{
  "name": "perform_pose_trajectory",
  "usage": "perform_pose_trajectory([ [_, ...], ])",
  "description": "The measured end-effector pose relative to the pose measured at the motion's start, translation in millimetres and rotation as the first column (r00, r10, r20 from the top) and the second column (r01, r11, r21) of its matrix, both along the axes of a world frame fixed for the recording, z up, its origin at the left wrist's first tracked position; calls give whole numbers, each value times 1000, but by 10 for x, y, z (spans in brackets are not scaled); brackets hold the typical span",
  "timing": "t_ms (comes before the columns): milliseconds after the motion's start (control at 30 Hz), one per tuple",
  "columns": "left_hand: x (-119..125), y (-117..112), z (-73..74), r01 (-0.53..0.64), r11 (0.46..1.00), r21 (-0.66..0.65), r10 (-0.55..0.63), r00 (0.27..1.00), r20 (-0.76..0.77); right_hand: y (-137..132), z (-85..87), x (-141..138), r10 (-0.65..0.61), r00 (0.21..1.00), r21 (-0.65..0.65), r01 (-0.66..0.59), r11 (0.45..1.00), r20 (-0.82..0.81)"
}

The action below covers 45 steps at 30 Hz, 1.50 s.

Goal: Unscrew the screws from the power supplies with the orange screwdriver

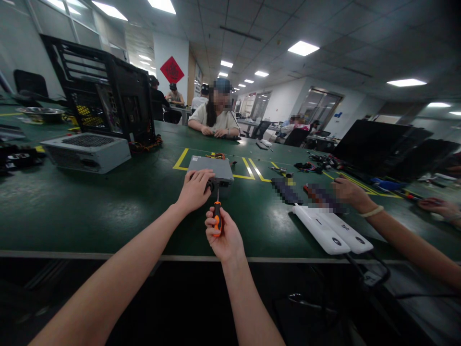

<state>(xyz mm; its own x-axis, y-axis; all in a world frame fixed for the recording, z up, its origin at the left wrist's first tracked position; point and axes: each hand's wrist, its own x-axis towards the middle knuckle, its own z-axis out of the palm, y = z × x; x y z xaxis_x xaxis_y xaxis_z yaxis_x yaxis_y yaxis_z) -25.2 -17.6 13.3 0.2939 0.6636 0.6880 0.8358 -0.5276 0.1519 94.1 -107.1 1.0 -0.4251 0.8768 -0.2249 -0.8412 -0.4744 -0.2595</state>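
A grey metal power supply box (211, 169) lies on the green table (108, 206) in front of me. My left hand (194, 190) rests on its near left corner, fingers curled over the edge and holding it steady. My right hand (222, 235) is closed around an orange and black screwdriver (217, 218). The screwdriver's thin shaft points up at the near face of the box.
A second power supply (86, 151) and an open black computer case (104, 91) stand at the left. Two white power banks (331, 233) lie to the right, by a co-worker's arm (392, 230). Another person (216, 115) sits across the table. Cables and small tools (313, 167) lie beyond.
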Motion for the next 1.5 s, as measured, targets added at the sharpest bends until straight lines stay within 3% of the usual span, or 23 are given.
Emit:
perform_pose_trajectory([
  [200, 2, 3, 0, 10, 1000, 1, -10, 1000, 6, 8, -14, -1, -21, 999, 43, 20, 999, 27],
  [433, 0, 2, -1, 3, 1000, 2, -3, 1000, 0, 4, -8, 5, -27, 1000, -15, 26, 1000, -16],
  [667, 0, 1, 3, 2, 1000, -4, -2, 1000, -1, 9, -16, 8, 8, 1000, 63, -9, 998, 12],
  [1500, -4, -59, 47, -57, 998, -8, 58, 998, 12, -25, -2, 14, -35, 998, 16, 35, 999, 52],
])
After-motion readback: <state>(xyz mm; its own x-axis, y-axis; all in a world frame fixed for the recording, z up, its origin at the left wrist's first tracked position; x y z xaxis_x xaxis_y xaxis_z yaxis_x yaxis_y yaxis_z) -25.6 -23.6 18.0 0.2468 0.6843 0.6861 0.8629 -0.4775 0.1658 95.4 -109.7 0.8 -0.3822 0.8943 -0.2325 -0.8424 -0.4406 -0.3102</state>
